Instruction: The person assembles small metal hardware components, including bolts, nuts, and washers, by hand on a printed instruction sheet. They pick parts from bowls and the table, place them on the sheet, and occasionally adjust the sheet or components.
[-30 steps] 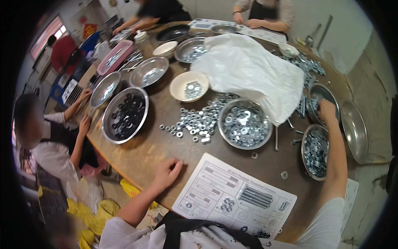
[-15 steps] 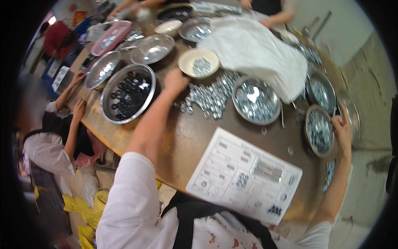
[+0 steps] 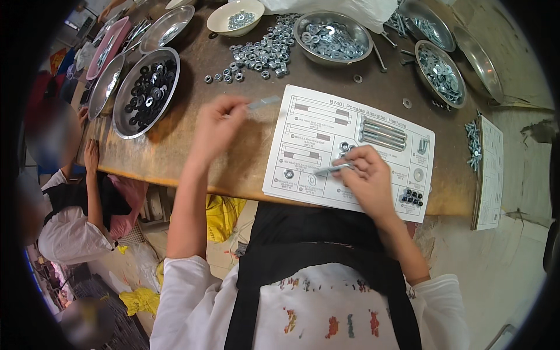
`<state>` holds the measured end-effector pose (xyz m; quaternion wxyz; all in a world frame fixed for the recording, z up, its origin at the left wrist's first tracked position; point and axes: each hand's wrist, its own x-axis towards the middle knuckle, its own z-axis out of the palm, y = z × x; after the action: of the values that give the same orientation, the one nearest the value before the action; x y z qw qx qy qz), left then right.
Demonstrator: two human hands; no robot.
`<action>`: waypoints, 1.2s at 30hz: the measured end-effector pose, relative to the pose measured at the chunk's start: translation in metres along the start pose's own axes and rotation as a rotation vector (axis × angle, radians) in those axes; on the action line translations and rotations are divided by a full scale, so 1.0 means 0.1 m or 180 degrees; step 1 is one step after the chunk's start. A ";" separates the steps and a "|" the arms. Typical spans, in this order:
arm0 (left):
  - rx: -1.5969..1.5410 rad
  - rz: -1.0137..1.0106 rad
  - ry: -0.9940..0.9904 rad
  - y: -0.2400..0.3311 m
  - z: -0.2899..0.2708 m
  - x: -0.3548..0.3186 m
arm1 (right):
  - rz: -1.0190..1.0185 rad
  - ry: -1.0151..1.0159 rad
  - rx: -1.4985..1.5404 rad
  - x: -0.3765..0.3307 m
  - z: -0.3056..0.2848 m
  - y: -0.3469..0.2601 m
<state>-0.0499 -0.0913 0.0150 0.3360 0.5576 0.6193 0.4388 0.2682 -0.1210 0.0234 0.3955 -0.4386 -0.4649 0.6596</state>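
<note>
A printed white sheet [image 3: 303, 125] with boxed drawings lies near the table's front edge. Several long bolts [image 3: 382, 133] rest side by side on it, with nuts [image 3: 345, 147] below them and black-topped small parts [image 3: 412, 198] at its lower right. My left hand [image 3: 219, 125], blurred, is in the air left of the sheet, pinching a flat greyish strip [image 3: 263, 103]. Over the sheet, my right hand [image 3: 366, 179] holds a thin shiny strip [image 3: 331, 170] between closed fingers. The exact kind of either strip cannot be made out.
Loose nuts [image 3: 259, 57] lie beyond the sheet. Around them stand a cream bowl [image 3: 216, 22], a steel bowl of washers [image 3: 366, 51], one of black washers [image 3: 125, 116] and another washer bowl [image 3: 461, 96]. Bolts [image 3: 472, 146] lie beside a board [image 3: 489, 175]. At left sits a co-worker [image 3: 76, 219].
My left hand has come back from beside the cream bowl. My right hand has left the right-hand bowl's rim and moved over the sheet. Strips now show in both hands; the view has shifted.
</note>
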 end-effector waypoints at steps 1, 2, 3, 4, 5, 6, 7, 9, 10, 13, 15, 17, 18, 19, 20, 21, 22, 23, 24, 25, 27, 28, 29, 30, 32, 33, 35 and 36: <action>0.0117 0.0202 -0.0176 0.10 0.15 -0.11 | -0.0059 0.0047 0.0044 0.02 0.12 0.06; 0.0248 0.0414 -0.0366 0.18 0.28 -0.17 | -0.0224 0.0037 0.0031 0.05 0.21 0.15; 0.0293 0.0401 -0.0573 0.22 0.38 -0.21 | -0.0394 0.0024 0.0018 0.08 0.30 0.23; 0.0331 0.0388 -0.0787 0.23 0.45 -0.24 | -0.0562 0.0021 -0.0002 0.11 0.34 0.31; 0.0622 0.0598 -0.0900 0.22 0.46 -0.26 | -0.0551 -0.0027 -0.0197 0.10 0.34 0.39; 0.0901 0.0783 -0.1000 0.18 0.47 -0.29 | -0.0762 0.0031 -0.1044 0.07 0.34 0.36; 0.1181 0.0970 -0.1101 0.16 0.48 -0.31 | -0.0966 0.0095 -0.1891 0.02 0.32 0.31; 0.1313 0.1051 -0.1180 0.17 0.46 -0.33 | -0.1293 0.0267 -0.2911 -0.04 0.27 0.31; 0.1377 0.1093 -0.1230 0.19 0.45 -0.33 | -0.1372 0.0277 -0.3023 -0.05 0.25 0.33; 0.1252 0.0778 -0.1577 0.42 0.41 -0.37 | -0.1575 0.0312 -0.3245 -0.07 0.22 0.38; 0.1166 0.0852 -0.1672 0.36 0.42 -0.36 | -0.1679 0.0369 -0.3244 -0.03 0.25 0.39; 0.1118 0.0933 -0.1711 0.32 0.43 -0.36 | -0.1900 0.0458 -0.3285 0.05 0.30 0.38; 0.1110 0.0977 -0.1699 0.30 0.44 -0.35 | -0.2015 0.0497 -0.3307 0.09 0.32 0.38; 0.1102 0.1022 -0.1685 0.30 0.45 -0.34 | -0.1934 0.0483 -0.3319 0.09 0.32 0.38; 0.1097 0.0994 -0.1688 0.31 0.45 -0.33 | -0.1854 0.0469 -0.3331 0.09 0.31 0.39; 0.1093 0.0957 -0.1684 0.32 0.45 -0.34 | -0.1774 0.0441 -0.3341 0.10 0.31 0.40; 0.1088 0.0919 -0.1680 0.32 0.45 -0.35 | -0.1678 0.0454 -0.3355 0.09 0.30 0.39; 0.1090 0.0880 -0.1674 0.31 0.43 -0.35 | -0.1583 0.0468 -0.3369 0.07 0.29 0.37; 0.1085 0.0847 -0.1676 0.31 0.43 -0.35 | -0.1481 0.0490 -0.3389 0.06 0.27 0.36; 0.1080 0.0813 -0.1679 0.30 0.43 -0.35 | -0.1504 0.0464 -0.3389 0.06 0.26 0.36; 0.1100 0.1011 -0.1617 0.24 0.44 -0.34 | -0.1550 0.0418 -0.3387 0.07 0.24 0.39; 0.1111 0.1112 -0.1588 0.21 0.44 -0.34 | -0.1604 0.0444 -0.3382 0.07 0.25 0.41; 0.1115 0.1165 -0.1579 0.18 0.44 -0.34 | -0.1657 0.0471 -0.3375 0.08 0.25 0.44; 0.1127 0.1219 -0.1567 0.15 0.45 -0.33 | -0.1717 0.0497 -0.3363 0.09 0.27 0.45; 0.1105 0.1286 -0.1555 0.14 0.43 -0.32 | -0.1647 0.0496 -0.3338 0.09 0.29 0.43; 0.1053 0.1336 -0.1569 0.15 0.46 -0.29 | -0.1613 0.0538 -0.3347 0.09 0.27 0.41; 0.1055 0.1330 -0.1598 0.15 0.47 -0.28 | -0.1678 0.0544 -0.3382 0.06 0.27 0.43; 0.1078 0.1346 -0.1609 0.15 0.48 -0.29 | -0.1734 0.0614 -0.3449 0.05 0.23 0.42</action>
<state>0.0039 -0.1117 0.0083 0.2833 0.8118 0.4517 0.2382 0.2397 -0.1331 -0.0135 0.3110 -0.5004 -0.7916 0.1619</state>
